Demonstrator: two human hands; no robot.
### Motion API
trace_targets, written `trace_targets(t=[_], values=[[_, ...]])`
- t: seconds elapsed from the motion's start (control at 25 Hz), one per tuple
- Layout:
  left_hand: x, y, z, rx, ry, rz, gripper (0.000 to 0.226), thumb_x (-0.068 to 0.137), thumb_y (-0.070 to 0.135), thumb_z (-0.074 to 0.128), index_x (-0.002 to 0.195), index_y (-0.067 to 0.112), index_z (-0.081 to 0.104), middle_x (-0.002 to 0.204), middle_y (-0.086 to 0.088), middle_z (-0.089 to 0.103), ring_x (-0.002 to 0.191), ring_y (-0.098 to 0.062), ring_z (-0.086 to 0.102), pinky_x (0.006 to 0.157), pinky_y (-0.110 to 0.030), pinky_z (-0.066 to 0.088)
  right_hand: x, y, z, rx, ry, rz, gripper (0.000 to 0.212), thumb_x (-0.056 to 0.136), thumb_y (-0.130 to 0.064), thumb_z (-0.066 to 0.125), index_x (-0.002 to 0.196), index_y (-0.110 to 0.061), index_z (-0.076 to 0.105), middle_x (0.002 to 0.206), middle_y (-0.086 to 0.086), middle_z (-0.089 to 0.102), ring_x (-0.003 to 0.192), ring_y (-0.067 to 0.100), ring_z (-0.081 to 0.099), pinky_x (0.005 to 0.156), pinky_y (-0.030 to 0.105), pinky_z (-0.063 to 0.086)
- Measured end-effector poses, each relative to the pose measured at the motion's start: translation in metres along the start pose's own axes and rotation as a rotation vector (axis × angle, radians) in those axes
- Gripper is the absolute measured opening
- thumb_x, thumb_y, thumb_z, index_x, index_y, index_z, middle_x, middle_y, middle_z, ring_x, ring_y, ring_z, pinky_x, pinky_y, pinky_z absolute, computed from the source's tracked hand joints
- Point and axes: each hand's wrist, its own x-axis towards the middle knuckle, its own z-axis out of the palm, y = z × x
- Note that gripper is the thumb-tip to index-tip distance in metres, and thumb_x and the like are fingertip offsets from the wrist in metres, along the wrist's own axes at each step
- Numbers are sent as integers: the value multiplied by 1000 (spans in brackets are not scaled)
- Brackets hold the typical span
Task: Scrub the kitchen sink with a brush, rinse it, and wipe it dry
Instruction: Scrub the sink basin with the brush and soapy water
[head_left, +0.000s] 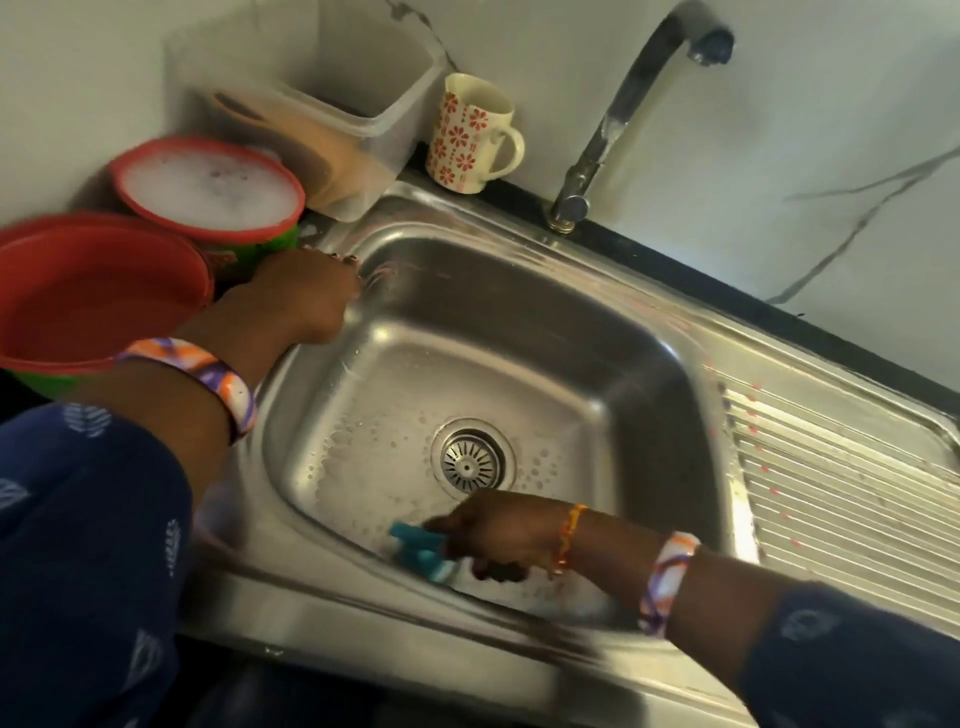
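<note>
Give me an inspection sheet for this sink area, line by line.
Surface: steel sink, suds around the drain.
Job's things: blue brush at the basin's near wall.
Clutter: foamy red bowl, second red bowl, plastic container, floral mug.
Hands: right hand grips the brush; left hand on the sink's left rim.
Cables: nothing seen.
Surroundings: tap, no water running; marbled wall.

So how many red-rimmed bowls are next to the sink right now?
2. The foam-filled bowl stands at the sink's back left corner, beside the clear plastic container. The second red bowl sits nearer, at the left edge, partly cut off by the frame.
</note>
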Motion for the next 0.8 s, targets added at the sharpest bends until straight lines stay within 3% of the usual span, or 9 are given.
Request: trace_targets(t=[0.08,0.16,0.24,0.32,0.44,0.56,0.68,0.8], values=[[1,3,1,-2,11,0,56,89,8,43,144,11,33,149,-11,36,133,-31,40,106,-44,39,28,-40,6,184,91,-118,42,96,-14,48,137,-17,47,55,5,43,26,2,36,28,10,28],[3,2,2,-5,13,-3,56,88,8,44,143,11,33,149,-11,36,133,-32,40,106,-45,39,54,-70,-2,134,277,-215,39,95,-14,47,133,-15,52,60,8,52,31,3,48,33,15,37],[2,3,3,5,9,11,57,88,9,45,143,11,34,149,-11,35,133,-31,39,107,-45,38,73,-77,-20,-63,478,-264,41,95,-15,44,136,-14,49,95,20,65,73,20,68,64,29,50],[2,2,1,25,19,15,57,88,11,49,143,11,35,149,-10,35,134,-31,39,107,-44,37,85,-81,-51,-191,588,-278,39,96,-17,41,134,-13,50,121,21,61,97,33,61,81,33,43],[-2,7,-2,43,13,19,54,91,15,49,143,13,35,150,-8,33,134,-29,38,108,-44,36,104,-75,-102,-244,638,-210,36,96,-19,43,128,-10,55,129,19,57,116,37,54,93,32,41],[-5,8,-9,68,-2,13,53,93,15,46,144,15,33,151,-5,30,134,-31,37,107,-42,37,114,-62,-131,-330,640,-156,40,95,-18,42,134,-10,50,134,20,52,122,40,49,101,36,40],[-9,10,-15,111,7,28,52,95,12,44,146,16,32,154,-3,23,135,-29,35,107,-37,32,96,-18,-135,-292,650,-46,41,95,-18,43,134,-8,50,133,20,54,122,38,50,101,36,40],[-11,10,-17,104,-27,27,57,93,9,44,148,17,28,158,-2,15,139,-25,31,111,-34,28,59,59,-143,-268,633,214,39,94,-19,47,128,-3,55,129,19,57,119,35,54,96,33,43]])
